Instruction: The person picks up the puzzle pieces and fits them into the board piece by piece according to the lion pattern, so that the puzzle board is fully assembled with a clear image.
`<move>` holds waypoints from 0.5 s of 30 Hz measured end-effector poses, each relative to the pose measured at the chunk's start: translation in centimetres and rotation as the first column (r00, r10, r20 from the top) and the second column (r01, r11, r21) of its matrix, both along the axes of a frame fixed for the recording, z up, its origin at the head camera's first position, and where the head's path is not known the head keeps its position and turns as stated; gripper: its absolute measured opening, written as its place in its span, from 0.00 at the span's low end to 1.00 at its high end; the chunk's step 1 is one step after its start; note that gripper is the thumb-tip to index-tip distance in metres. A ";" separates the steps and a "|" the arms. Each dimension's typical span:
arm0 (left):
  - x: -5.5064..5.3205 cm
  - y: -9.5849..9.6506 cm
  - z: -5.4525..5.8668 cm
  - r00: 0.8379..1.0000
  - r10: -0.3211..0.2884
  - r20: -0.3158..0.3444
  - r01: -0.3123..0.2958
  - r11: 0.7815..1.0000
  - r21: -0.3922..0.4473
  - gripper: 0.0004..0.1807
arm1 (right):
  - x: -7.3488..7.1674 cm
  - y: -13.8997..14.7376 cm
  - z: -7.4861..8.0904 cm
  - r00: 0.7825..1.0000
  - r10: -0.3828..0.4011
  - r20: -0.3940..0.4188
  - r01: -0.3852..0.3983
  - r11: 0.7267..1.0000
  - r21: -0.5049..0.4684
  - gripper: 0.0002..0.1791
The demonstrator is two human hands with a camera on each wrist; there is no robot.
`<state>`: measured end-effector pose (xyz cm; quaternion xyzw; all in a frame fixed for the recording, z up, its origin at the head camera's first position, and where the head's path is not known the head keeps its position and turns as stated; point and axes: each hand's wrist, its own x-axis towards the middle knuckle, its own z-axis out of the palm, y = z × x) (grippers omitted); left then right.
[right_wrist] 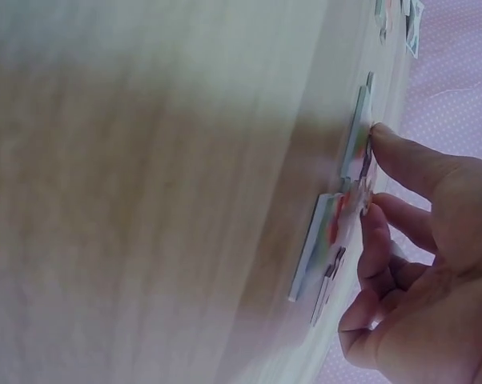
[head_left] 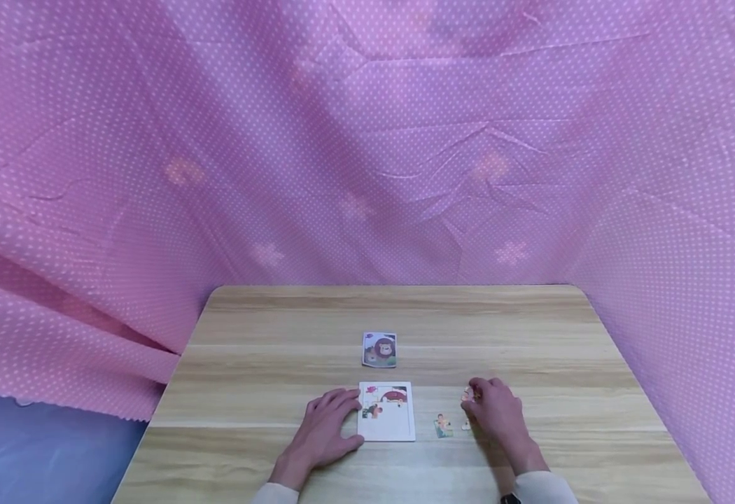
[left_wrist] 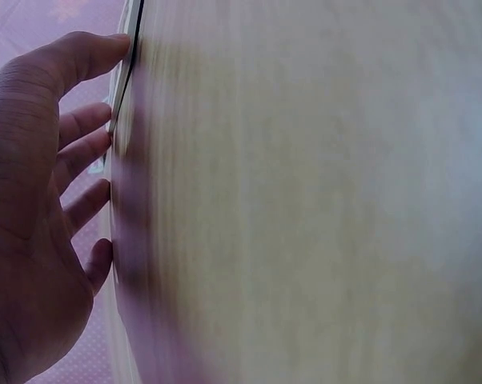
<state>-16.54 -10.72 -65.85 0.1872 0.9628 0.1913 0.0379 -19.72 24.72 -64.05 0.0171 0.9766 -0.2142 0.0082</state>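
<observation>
A square puzzle tray with a white border lies on the table, several pieces with parts of a lion picture set in its upper and left part. My left hand rests at the tray's left side, fingers stretched and thumb near the lower left corner; in the left wrist view its fingertips are at the tray's edge. To the right, my right hand pinches a puzzle piece between thumb and fingers, low over other pieces. A loose puzzle piece lies between tray and hand; another is partly hidden.
A small lion picture card lies behind the tray. The wooden table has rounded far corners. Pink dotted cloth hangs around its back and sides.
</observation>
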 end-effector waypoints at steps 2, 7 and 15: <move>0.0 0.0 0.0 1.000 0.000 0.002 0.000 1.000 -0.003 0.31 | -0.1 0.0 0.0 1.000 0.001 -0.006 -0.001 1.000 -0.011 0.26; -0.1 0.1 0.1 1.000 0.001 -0.002 -0.001 1.000 0.000 0.31 | -0.3 -0.3 0.2 1.000 -0.026 -0.006 0.025 0.996 -0.084 0.22; -0.1 0.1 0.2 1.000 0.007 0.010 -0.007 1.000 0.005 0.32 | 0.1 -0.4 0.2 0.997 -0.035 -0.062 0.031 0.997 -0.074 0.25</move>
